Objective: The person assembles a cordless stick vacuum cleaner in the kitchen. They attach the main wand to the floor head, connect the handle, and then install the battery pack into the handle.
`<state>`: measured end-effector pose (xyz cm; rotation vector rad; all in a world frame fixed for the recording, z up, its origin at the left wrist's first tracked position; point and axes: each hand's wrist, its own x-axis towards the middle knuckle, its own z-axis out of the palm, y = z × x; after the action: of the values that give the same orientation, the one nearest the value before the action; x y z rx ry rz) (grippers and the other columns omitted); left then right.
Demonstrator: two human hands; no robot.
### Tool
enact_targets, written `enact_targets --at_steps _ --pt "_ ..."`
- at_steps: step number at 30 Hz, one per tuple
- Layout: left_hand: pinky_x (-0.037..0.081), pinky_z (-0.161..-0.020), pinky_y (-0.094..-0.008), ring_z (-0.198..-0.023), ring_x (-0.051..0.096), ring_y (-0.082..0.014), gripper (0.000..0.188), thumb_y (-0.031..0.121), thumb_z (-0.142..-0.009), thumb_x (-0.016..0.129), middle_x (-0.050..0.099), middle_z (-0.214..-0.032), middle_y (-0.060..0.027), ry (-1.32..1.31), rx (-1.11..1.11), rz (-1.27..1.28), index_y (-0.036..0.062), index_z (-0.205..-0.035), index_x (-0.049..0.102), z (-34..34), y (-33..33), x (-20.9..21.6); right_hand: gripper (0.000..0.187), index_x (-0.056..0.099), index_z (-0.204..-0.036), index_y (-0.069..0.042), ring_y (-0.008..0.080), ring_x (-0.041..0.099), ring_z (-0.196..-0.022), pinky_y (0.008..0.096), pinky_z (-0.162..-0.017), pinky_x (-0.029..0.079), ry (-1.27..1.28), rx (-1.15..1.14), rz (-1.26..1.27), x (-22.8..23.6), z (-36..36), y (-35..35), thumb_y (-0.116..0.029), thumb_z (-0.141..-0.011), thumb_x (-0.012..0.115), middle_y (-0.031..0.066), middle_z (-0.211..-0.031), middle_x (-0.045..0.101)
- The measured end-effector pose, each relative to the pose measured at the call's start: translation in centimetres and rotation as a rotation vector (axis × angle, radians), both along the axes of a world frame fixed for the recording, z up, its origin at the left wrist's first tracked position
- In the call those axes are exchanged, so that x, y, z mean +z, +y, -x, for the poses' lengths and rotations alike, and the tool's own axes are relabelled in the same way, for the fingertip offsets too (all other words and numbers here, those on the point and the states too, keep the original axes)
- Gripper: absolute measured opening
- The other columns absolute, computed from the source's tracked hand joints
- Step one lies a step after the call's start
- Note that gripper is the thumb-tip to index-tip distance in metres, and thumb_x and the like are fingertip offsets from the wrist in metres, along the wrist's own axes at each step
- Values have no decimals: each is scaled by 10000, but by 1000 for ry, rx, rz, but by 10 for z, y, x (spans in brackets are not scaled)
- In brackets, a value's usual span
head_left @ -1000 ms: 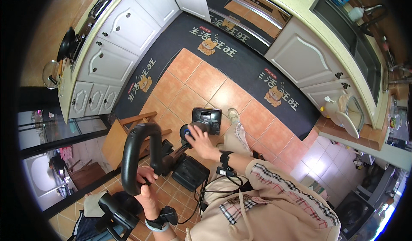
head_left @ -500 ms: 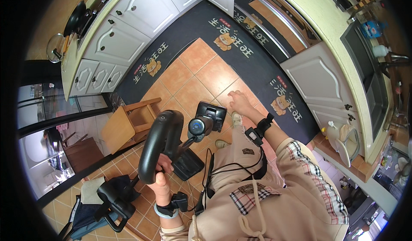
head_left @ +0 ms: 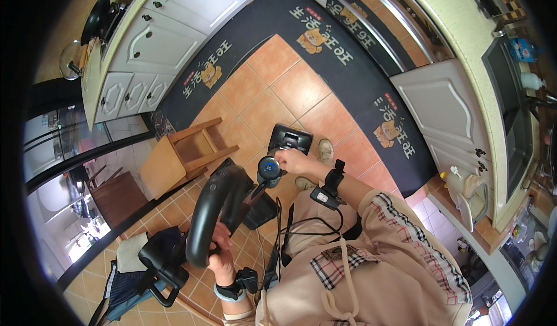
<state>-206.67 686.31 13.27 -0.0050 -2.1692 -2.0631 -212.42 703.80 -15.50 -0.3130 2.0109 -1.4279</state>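
Note:
An upright floor washer stands in front of me, with a thick black loop handle (head_left: 204, 224), a round lit display (head_left: 268, 167) and a black floor head (head_left: 289, 139) on the tiles. My left hand (head_left: 220, 247) is wrapped round the lower part of the loop handle. With its fingers curled, my right hand (head_left: 295, 162) is against the side of the body, right by the display. What those fingertips grip is partly hidden. Black straps with small devices sit on both wrists, and a black cable (head_left: 310, 231) runs across my front.
A wooden stool (head_left: 168, 166) stands left on the tiled floor. Dark patterned mats (head_left: 243, 42) lie along white cabinets (head_left: 156, 42). A sink (head_left: 513, 111) and counter bound the right. Another black-handled appliance (head_left: 162, 262) and fabric are at the lower left.
My right hand has moved from open air beyond the washer back and left onto its body near the display. The loop handle has shifted slightly downward; my left hand keeps its hold.

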Motion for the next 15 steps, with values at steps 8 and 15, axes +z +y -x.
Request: enact_targets --at_steps 8,15 --pt "366 -579 -280 -518 462 -103 501 606 -799 710 449 -569 54 -12 98 57 180 -790 447 -25 -7 1 682 578 -1091 148 276 677 -566 379 -513 561 -608 133 -209 -11 -79 -43 -509 -907 598 258 -954 660" --pt "390 -583 -310 -517 469 -120 491 584 -802 721 460 -570 35 -20 77 32 166 -810 464 -34 -13 5 386 616 -1017 88 273 709 -633 374 -424 544 -685 -510 -146 -46 -128 -110 -289 -951 568 186 -774 687"
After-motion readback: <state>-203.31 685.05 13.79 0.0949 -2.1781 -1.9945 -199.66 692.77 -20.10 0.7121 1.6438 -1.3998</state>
